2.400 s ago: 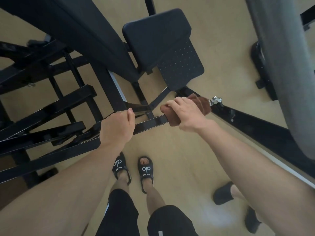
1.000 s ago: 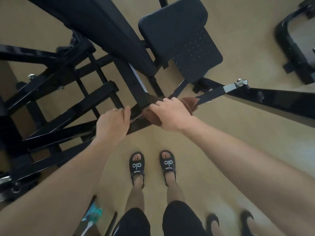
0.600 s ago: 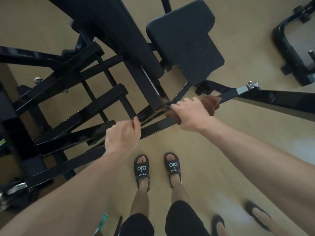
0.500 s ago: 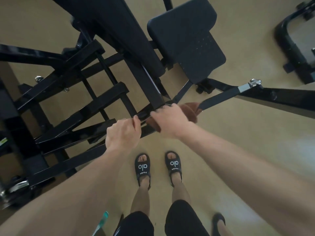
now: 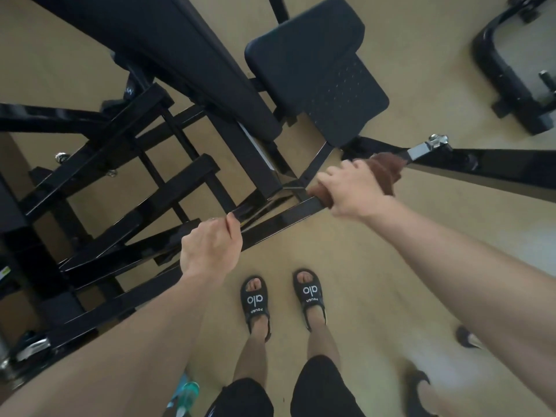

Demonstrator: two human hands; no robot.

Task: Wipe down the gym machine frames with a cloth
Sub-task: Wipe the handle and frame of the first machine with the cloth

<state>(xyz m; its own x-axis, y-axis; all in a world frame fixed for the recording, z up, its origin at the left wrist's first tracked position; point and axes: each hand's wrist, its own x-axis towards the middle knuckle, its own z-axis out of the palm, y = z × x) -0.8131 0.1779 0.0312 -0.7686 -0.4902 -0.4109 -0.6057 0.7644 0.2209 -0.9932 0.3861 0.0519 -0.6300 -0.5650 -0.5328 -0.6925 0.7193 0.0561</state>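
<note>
Gripping a brown cloth, the right hand had its fingers curled over the fabric and round the black frame bar, pressing the cloth onto the bar's upper edge at about 1 o'clock from the picture's centre. Part of the cloth bunched out beyond the knuckles towards 2 o'clock, close to a bare metal bracket and bolt on the same run of frame. Closed round the same bar lower down, at about 9 o'clock from the right hand, the left hand had its thumb hooked over the near edge; a bare stretch of bar lay between the two hands.

Beyond the bar, at 12 o'clock, a padded seat and a long padded backrest slanted over the frame. Crossing black struts crowded the space at 9 and 10 o'clock, with narrow gaps showing tan floor between them. Towards 6 o'clock the floor lay open around the person's own black slides, just on the near side of the bar. Another person's dark shoes stood at 5 o'clock under the right forearm. A teal bottle showed at the lower edge, and another machine's base sat at 2 o'clock, well apart.
</note>
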